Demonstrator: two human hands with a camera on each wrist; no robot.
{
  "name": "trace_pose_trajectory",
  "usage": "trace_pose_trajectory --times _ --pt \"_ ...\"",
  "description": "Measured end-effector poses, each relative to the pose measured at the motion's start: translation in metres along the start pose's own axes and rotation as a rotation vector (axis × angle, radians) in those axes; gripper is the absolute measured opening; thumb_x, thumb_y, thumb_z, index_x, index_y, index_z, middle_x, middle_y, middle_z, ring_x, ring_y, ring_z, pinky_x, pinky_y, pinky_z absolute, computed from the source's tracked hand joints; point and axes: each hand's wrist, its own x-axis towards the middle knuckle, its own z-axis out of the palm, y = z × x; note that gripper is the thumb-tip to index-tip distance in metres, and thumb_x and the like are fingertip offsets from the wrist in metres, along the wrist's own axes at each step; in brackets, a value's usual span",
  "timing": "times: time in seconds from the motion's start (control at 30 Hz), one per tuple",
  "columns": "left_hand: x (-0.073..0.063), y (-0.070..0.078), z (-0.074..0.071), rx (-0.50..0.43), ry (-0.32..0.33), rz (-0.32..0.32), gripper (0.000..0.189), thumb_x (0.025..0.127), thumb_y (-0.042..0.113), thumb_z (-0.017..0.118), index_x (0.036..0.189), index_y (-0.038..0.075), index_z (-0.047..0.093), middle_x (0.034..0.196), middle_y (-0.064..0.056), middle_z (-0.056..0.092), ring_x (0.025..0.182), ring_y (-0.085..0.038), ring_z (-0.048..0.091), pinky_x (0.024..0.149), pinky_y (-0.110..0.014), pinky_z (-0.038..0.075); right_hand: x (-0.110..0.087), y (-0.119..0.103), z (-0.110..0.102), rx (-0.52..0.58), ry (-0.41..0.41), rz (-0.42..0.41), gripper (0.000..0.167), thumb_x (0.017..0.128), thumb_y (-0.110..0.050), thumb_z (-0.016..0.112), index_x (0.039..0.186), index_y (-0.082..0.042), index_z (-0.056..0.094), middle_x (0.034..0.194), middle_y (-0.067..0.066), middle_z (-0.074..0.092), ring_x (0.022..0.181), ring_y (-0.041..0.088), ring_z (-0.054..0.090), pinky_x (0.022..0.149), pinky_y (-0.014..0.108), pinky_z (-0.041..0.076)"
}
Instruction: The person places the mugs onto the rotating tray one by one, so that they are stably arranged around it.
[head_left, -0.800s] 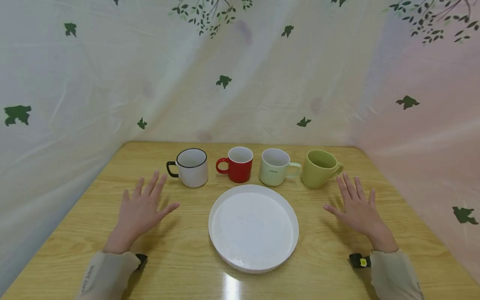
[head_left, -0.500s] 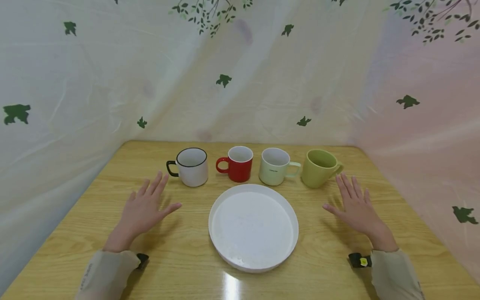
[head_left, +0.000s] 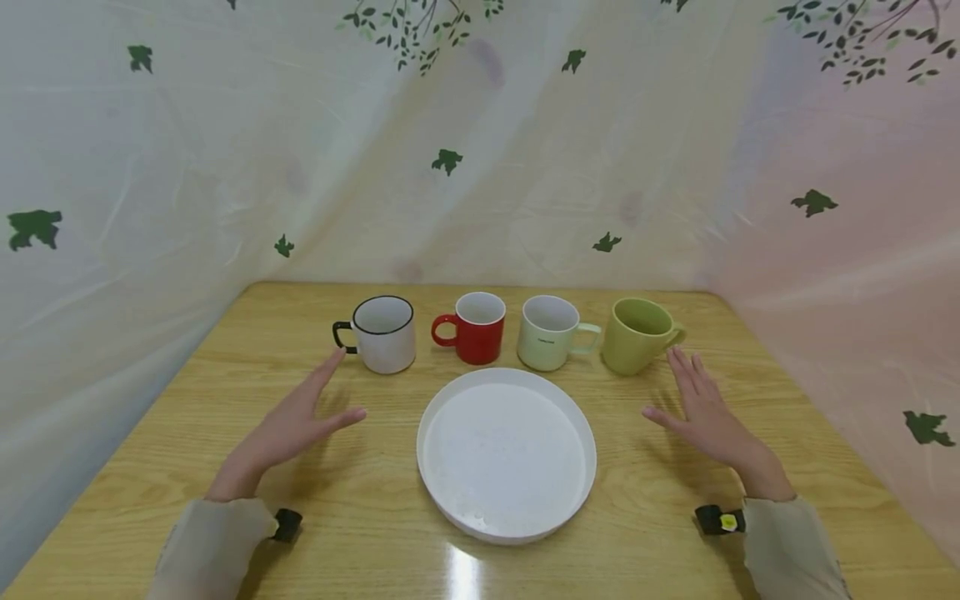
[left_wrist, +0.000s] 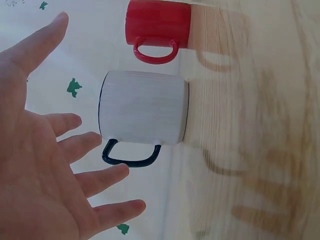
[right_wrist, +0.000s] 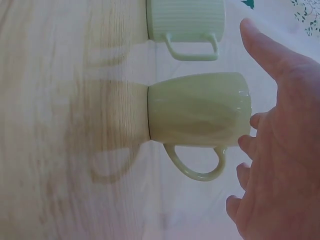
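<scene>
My left hand [head_left: 288, 425] hovers above the table at the left, fingers extended and thumb spread, holding nothing. Nearest to it is a white mug [head_left: 386, 340] with a black rim and black handle; in the left wrist view that mug [left_wrist: 142, 107] fills the middle. On the right side my right hand [head_left: 708, 425] also hovers with fingers extended, close in front of an olive-green mug [head_left: 633, 343], seen too as a green mug [right_wrist: 200, 110] in the right wrist view. Between the white and green ones stand a red mug [head_left: 480, 337] and a pale mint mug [head_left: 546, 342].
A round white tray [head_left: 507, 525] lies on the wooden table [head_left: 352, 542] between the hands, in front of the mugs. Behind the table hangs a pale curtain [head_left: 345, 167] with a leaf pattern. It continues along both sides.
Both hands have turned so that the palms face inward more, the left one most. The left fingertips have shifted slightly right toward the white mug's handle. The mugs and tray have stayed put.
</scene>
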Motion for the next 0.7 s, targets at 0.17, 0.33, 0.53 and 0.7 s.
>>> trace_pose_trajectory --times 0.17,0.33,0.53,0.7 --pt "-0.0009 -0.0004 -0.0018 -0.046 -0.022 0.001 0.097 0.089 0.046 0.066 0.157 0.016 0.003 0.162 -0.022 0.010 0.145 -0.050 0.014 0.111 -0.072 0.020 0.0005 -0.0005 0.0009 0.020 -0.011 0.000 0.099 0.094 -0.039 0.061 0.154 -0.004 -0.009 0.161 0.023 -0.010 0.146 0.041 -0.023 0.111 0.075 -0.006" --pt "-0.0010 0.0004 -0.0024 -0.083 -0.037 -0.002 0.097 0.088 0.045 0.067 0.157 0.024 0.002 0.162 -0.021 0.011 0.144 -0.050 0.017 0.110 -0.073 0.022 0.0009 -0.0018 0.0014 0.029 -0.014 -0.012 0.099 0.094 -0.037 0.061 0.154 -0.003 -0.009 0.161 0.024 -0.010 0.146 0.042 -0.022 0.111 0.075 -0.006" --pt "0.0007 0.0009 -0.0001 -0.160 -0.064 0.037 0.098 0.088 0.036 0.070 0.157 0.023 0.002 0.162 -0.020 0.011 0.145 -0.048 0.019 0.112 -0.070 0.024 0.0001 -0.0035 0.0012 0.039 -0.017 -0.015 0.099 0.093 -0.036 0.062 0.154 -0.002 -0.008 0.160 0.026 -0.009 0.146 0.044 -0.021 0.110 0.076 -0.005" --pt "0.0023 0.0018 0.0030 -0.260 -0.089 0.096 0.096 0.089 0.025 0.070 0.157 0.016 0.004 0.163 -0.019 0.006 0.144 -0.050 0.019 0.110 -0.071 0.024 0.0005 -0.0028 0.0021 0.043 -0.026 -0.015 0.099 0.093 -0.036 0.062 0.154 -0.002 -0.008 0.160 0.026 -0.009 0.146 0.045 -0.020 0.111 0.075 -0.005"
